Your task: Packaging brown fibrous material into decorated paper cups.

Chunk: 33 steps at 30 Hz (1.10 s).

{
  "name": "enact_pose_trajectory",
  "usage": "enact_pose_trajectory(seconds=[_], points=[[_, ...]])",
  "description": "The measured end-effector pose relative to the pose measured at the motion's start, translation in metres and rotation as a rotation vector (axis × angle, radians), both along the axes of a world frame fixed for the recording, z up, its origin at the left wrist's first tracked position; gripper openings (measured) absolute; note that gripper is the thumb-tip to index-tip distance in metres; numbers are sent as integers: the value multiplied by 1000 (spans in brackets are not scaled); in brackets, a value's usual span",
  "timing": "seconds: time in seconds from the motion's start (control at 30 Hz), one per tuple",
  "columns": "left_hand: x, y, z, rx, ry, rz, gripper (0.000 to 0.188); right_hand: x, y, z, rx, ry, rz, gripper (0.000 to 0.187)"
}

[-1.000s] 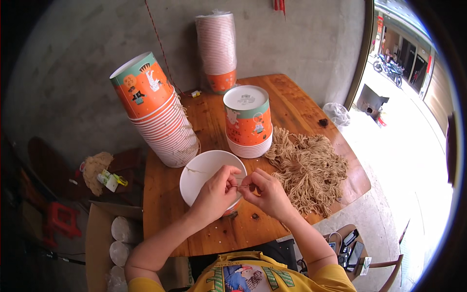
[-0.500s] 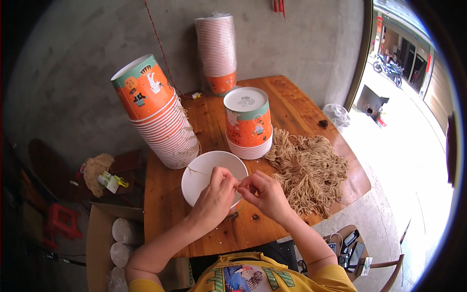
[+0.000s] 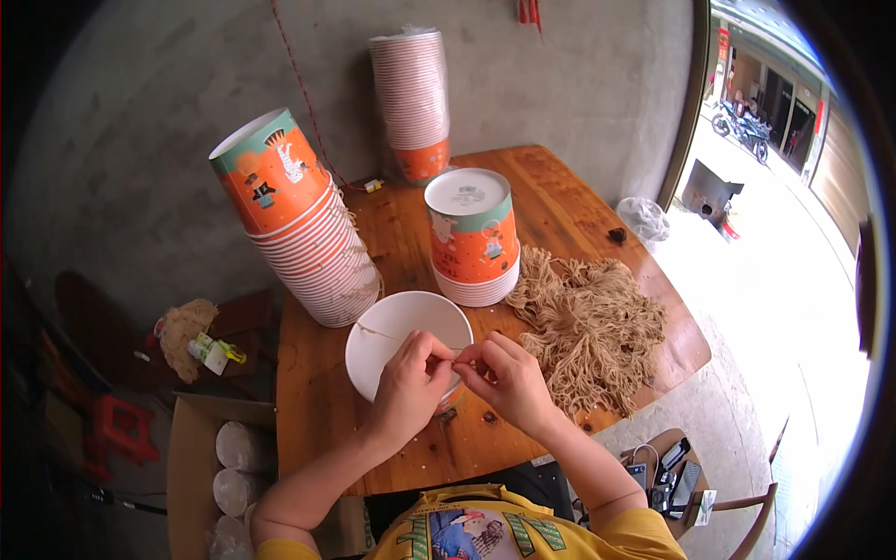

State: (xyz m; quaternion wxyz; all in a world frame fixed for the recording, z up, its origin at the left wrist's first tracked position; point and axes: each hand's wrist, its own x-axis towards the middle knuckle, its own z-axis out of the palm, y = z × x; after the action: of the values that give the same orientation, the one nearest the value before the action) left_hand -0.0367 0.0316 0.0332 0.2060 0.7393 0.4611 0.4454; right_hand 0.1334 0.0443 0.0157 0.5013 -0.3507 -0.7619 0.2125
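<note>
A white-lined paper bucket stands mouth up on the wooden table, close in front of me. Over its right rim my left hand and my right hand meet, fingertips pinched together. A thin tan string crosses the bucket's mouth and runs to my fingers, which grip it; the exact pinch point is partly hidden. Beside my right hand lies a loose heap of tan strings. Behind the bucket, a short stack of orange buckets rests upside down.
A tall leaning stack of orange buckets has string looped along its right side. Plastic-wrapped buckets stand against the wall. Below left is a cardboard box with wrapped rolls. A chair at lower right carries small devices.
Both hands stay together at the bucket's rim, still pinching the string. My left hand has tilted slightly and its knuckles sit a little lower. The whole view has shifted slightly.
</note>
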Motion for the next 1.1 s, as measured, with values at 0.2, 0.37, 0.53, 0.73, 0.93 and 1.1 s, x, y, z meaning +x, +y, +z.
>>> enact_pose_trajectory(seconds=[0.2,0.37,0.53,0.73,0.93,1.1], points=[[2,1,-3,-57,-127,-60,14,4,-6,0,-50,44,12,12],[2,1,0,-206,-195,-64,17,5,-8,-3,-152,96,25,10],[2,2,3,-281,-271,-135,26,5,-4,-11,-350,217,53,11],[-1,3,5,-409,-364,-185,31,5,1,-17,-637,453,226,14],[-1,5,8,-571,-508,-190,34,8,-2,-14,-615,406,206,14],[-2,4,4,-530,-475,-195,33,8,-4,-12,-458,291,132,10]])
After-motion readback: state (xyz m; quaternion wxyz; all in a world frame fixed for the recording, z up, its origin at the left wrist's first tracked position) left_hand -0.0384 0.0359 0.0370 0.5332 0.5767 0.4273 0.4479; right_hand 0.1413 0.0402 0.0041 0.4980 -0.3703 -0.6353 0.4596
